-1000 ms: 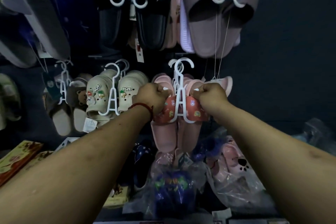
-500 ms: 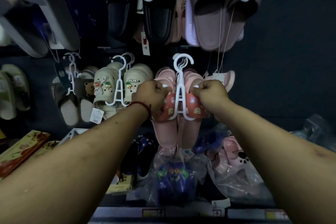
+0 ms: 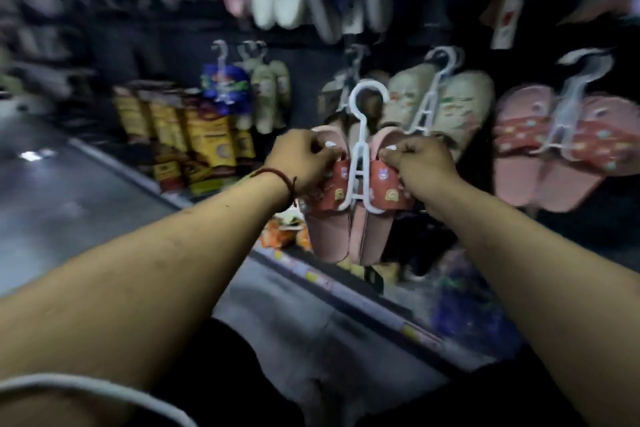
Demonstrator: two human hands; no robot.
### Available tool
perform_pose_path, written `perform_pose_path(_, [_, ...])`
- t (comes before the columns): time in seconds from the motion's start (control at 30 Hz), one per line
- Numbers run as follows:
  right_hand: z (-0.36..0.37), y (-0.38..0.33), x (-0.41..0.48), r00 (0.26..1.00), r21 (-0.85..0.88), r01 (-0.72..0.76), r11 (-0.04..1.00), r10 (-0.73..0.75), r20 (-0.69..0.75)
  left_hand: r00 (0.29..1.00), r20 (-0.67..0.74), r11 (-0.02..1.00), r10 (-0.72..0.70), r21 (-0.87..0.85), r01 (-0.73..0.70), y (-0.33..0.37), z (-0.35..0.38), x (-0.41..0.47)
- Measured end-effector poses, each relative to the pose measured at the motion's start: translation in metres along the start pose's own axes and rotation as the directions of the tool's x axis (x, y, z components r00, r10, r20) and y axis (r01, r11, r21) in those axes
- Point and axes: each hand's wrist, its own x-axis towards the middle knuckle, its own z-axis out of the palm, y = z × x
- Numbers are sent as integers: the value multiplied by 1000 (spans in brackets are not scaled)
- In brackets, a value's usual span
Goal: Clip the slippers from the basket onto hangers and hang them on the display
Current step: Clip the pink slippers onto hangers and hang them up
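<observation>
A pair of pink slippers [image 3: 329, 232] with red patterned straps is clipped on a white hanger [image 3: 360, 163], held out in front of the display wall. My left hand [image 3: 304, 163] grips the left slipper by its strap. On the other side, my right hand [image 3: 419, 166] grips the right slipper at its strap. The hanger's hook points up and rests on no rail. A matching pink pair [image 3: 561, 156] hangs on the display to the right. The basket is not in view.
Cream slippers [image 3: 446, 111] on a white hanger hang just behind my right hand. A blue pair [image 3: 225, 83] and boxed goods [image 3: 194, 135] sit on the left. A shelf edge [image 3: 346, 284] runs diagonally below. The grey floor [image 3: 69, 198] lies to the left. The view is blurred.
The view has swung left and the pink pair on its hanger has come away from the hook with both hands still gripping it; another pink pair stays hanging at the right.
</observation>
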Motion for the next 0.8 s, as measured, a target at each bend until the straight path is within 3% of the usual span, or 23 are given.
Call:
perform_pose_path(0.2, [129, -35, -33, 939, 47, 71, 996, -83, 334, 967, -111, 967, -230, 85, 240, -97, -89, -54])
perform_pose_path(0.4, [250, -78, -94, 805, 141, 108, 984, -170, 569, 856, -214, 866, -470, 72, 494, -186, -174, -122])
perform_pose_path(0.53, [320, -88, -135, 702, 189, 27, 982, -153, 695, 790, -271, 802, -549, 95, 590, -232, -207, -168])
perform_pose_path(0.67, [384, -87, -168, 620, 207, -1, 978, -162, 768, 771, -88, 776, -631, -37, 630, -273, -221, -210])
perform_pose_path(0.73, [410, -82, -183, 583, 212, -27, 977, -157, 797, 730, -91, 727, -677, 68, 683, -296, -221, -230])
perform_pose_path(0.8, [437, -70, -199, 546, 216, -81, 973, -138, 826, 677, -130, 628, -725, 281, 726, -317, -221, -245])
